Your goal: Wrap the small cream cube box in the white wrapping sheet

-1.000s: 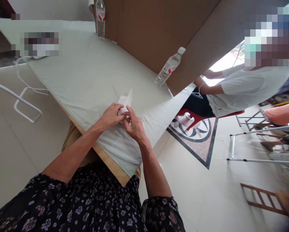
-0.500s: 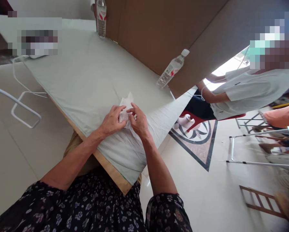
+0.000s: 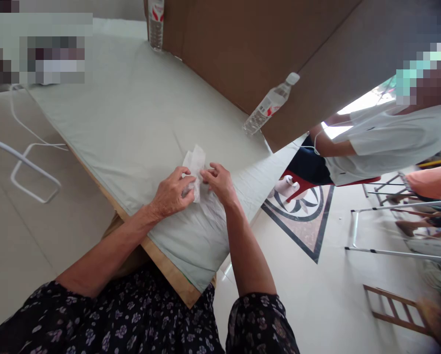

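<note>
A crumpled white tissue (image 3: pixel 196 160) lies on the pale cloth-covered table near its front corner. My left hand (image 3: pixel 172 192) is curled over the tissue's lower left side, thumb and fingers closed on it. Just to the right, my right hand (image 3: pixel 219 181) is bent beside the tissue's edge. Its fingers are apart, with the tips close to the tissue; whether they touch it is hard to see.
A clear bottle (image 3: pixel 270 105) with a white cap stands against a large brown cardboard panel (image 3: pixel 235 54). Another bottle (image 3: pixel 156 27) is at the panel's far left end. Beyond the right edge a person in a white shirt (image 3: pixel 386 142) sits on a red stool (image 3: pixel 298 184).
My right hand has moved slightly right, away from my left hand, and more of the tissue shows between them. The whole view has shifted a little.
</note>
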Demonstrator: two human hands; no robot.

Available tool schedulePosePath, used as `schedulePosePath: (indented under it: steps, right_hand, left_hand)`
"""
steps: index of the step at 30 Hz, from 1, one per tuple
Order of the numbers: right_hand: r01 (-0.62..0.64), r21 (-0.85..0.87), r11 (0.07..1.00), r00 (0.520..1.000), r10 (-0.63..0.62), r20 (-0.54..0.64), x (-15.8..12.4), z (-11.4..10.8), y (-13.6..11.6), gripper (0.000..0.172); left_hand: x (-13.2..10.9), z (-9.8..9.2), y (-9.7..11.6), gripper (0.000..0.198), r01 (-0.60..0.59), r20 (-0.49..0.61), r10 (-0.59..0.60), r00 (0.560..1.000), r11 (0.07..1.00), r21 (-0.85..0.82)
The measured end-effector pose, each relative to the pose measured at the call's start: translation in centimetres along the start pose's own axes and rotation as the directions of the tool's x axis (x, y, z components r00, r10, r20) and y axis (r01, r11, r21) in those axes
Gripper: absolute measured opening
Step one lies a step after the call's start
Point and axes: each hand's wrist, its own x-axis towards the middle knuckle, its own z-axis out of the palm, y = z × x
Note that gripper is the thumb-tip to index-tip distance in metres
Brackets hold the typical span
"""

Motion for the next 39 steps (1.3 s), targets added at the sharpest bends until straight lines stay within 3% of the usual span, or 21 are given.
schedulePosePath:
  steps: [5, 12, 15, 18, 21, 23, 26, 28, 30, 34, 39]
  right_hand:
    - [-0.033, 0.09, 0.995, 0.992, 0.022, 0.122, 2.4, 1.3, -1.0, 0.052]
    - [0.071, 0.249, 0.966, 0.96, -0.134, 0.247, 2.6, 2.1, -1.8, 0.027]
    - [0.115, 0.309, 0.944, 0.963, -0.182, 0.198, 1.8, 2.2, -1.6, 0.024]
    - [0.223, 0.296, 0.929, 0.95, -0.275, 0.147, 0.7, 1.9, -1.5, 0.022]
    - [0.386, 0.205, 0.899, 0.901, -0.416, 0.126, -0.7, 1.6, -1.3, 0.021]
    - [0.475, 0.14, 0.869, 0.861, -0.491, 0.134, -1.5, 1.5, -1.0, 0.022]
    - [0.576, 0.049, 0.816, 0.803, -0.576, 0.154, -2.8, 1.2, -0.3, 0.02]
    - [0.621, -0.013, 0.784, 0.772, -0.609, 0.183, -3.8, 0.8, 0.1, 0.02]
    - [0.639, -0.084, 0.764, 0.758, -0.609, 0.232, -4.9, 0.2, 0.3, 0.03]
    - [0.631, -0.253, 0.733, 0.771, -0.559, 0.305, -6.4, -0.1, 0.3, 0.055]
    - [0.572, -0.239, 0.785, 0.82, -0.549, 0.16, -5.5, 1.2, -0.2, 0.033]
  left_hand:
    - [0.1, -0.3, 0.2, 0.045, -0.055, 0.022, 0.055, 0.998, 0.998, 0.022]
    - [0.3, -0.1, -0.2, 0.033, -0.075, 0.033, 0.075, 0.997, 0.997, -0.011]
    - [0.1, 0.0, 0.1, 0.03, -0.027, 0.015, 0.028, 0.999, 0.999, -0.037]
    - [-0.2, 0.2, 0.4, 0.028, 0.103, -0.055, -0.104, 0.993, 0.995, -0.021]
    - [-0.5, 0.4, 0.2, 0.038, 0.229, -0.167, -0.225, 0.96, 0.973, 0.003]
    - [-0.5, 0.5, -0.4, 0.054, 0.233, -0.192, -0.233, 0.953, 0.972, -0.023]
    - [-0.2, 0.4, -1.5, 0.071, 0.181, -0.099, -0.192, 0.976, 0.977, -0.11]
    - [0.0, 0.2, -2.1, 0.058, 0.168, -0.011, -0.172, 0.985, 0.973, -0.162]
    - [0.1, 0.1, -2.4, 0.04, 0.18, 0.042, -0.175, 0.984, 0.96, -0.215]
    - [0.1, 0.0, -2.3, 0.025, 0.236, 0.078, -0.223, 0.972, 0.906, -0.352]
    - [0.7, -0.5, -1.8, 0.027, 0.342, 0.144, -0.312, 0.939, 0.804, -0.486]
